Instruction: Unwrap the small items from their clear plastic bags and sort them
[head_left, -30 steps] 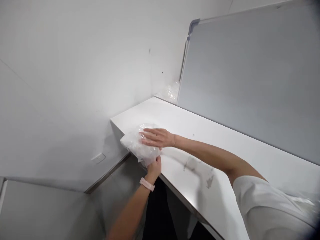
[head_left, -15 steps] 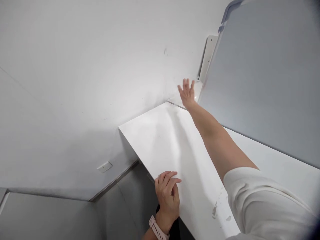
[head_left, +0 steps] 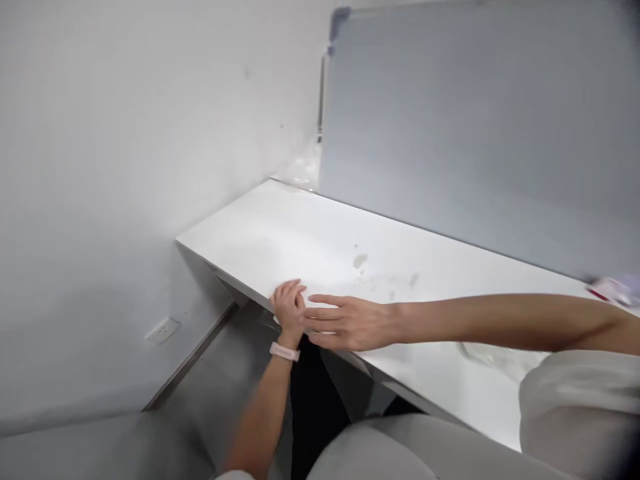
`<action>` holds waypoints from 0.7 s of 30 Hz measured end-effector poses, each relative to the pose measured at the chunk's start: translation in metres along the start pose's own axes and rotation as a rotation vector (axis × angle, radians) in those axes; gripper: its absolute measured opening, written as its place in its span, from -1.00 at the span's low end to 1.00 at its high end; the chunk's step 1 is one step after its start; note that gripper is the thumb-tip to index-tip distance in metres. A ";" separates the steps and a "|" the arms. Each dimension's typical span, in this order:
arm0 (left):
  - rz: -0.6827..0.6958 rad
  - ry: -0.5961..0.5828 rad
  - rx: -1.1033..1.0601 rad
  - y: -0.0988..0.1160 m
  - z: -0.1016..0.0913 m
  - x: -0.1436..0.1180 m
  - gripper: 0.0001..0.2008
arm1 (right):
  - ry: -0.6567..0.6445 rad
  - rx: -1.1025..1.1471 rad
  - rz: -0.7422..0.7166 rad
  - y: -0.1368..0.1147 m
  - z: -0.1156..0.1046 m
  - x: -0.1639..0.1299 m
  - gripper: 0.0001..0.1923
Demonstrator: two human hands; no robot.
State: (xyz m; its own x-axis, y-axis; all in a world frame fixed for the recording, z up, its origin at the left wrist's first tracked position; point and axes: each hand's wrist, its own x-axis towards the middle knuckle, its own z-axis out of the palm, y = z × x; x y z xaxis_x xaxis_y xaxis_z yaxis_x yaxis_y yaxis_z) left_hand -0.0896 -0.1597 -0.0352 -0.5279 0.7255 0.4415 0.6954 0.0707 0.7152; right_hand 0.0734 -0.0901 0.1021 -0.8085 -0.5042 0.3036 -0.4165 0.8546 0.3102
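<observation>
My left hand (head_left: 289, 305), with a pale pink band (head_left: 284, 352) on its wrist, is at the front edge of a white table (head_left: 240, 230). Its fingers are loosely bent and a little apart, with nothing visible in them. Just to its right, my right hand (head_left: 350, 325) reaches in from the right over the table's front edge. The fingers are stretched out and spread, holding nothing, and their tips come close to my left hand; I cannot tell whether the hands touch. Grey marks (head_left: 360, 260) show on the tabletop beyond them.
A large grey-white board (head_left: 475, 133) stands along the table's back edge. Clear crumpled plastic (head_left: 305, 167) sits in the far corner by the white wall (head_left: 125, 120). At the right lies a blurred red-and-white item (head_left: 613, 290). A wall socket (head_left: 163, 329) is low on the left.
My right hand has come back from the table's far corner to beside my left hand. The view has swung right, showing more of the board. My left hand stays at the front edge.
</observation>
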 end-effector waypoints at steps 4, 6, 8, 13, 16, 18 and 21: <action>0.040 0.003 0.099 0.001 -0.003 0.001 -0.72 | -0.002 0.049 0.818 -0.101 -0.055 -0.125 -0.65; 0.060 -0.010 0.125 0.002 -0.002 0.003 -0.72 | 0.079 -0.202 1.439 -0.161 -0.074 -0.192 -0.61; 0.054 0.001 0.156 0.004 0.000 0.005 -0.72 | 0.221 -0.508 1.940 -0.223 -0.083 -0.249 -0.41; 0.029 -0.006 0.195 0.011 -0.001 0.007 -0.72 | 0.182 -0.540 2.435 -0.320 -0.064 -0.308 -0.11; 0.023 -0.043 0.179 0.013 -0.006 0.008 -0.71 | 0.117 -0.550 2.434 -0.323 -0.050 -0.304 -0.17; 0.007 -0.094 0.162 0.018 -0.008 0.007 -0.73 | 0.131 -0.571 2.424 -0.319 -0.049 -0.299 -0.19; -0.055 -0.249 0.076 0.050 0.001 -0.004 -0.77 | 0.106 -0.542 2.305 -0.316 -0.053 -0.292 -0.19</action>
State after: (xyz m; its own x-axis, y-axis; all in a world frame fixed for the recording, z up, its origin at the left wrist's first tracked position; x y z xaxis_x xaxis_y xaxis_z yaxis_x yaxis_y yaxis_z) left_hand -0.0522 -0.1583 -0.0014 -0.4362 0.8647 0.2489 0.7083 0.1594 0.6877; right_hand 0.4633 -0.2192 -0.0367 0.4036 0.8293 0.3865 0.8948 -0.2697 -0.3557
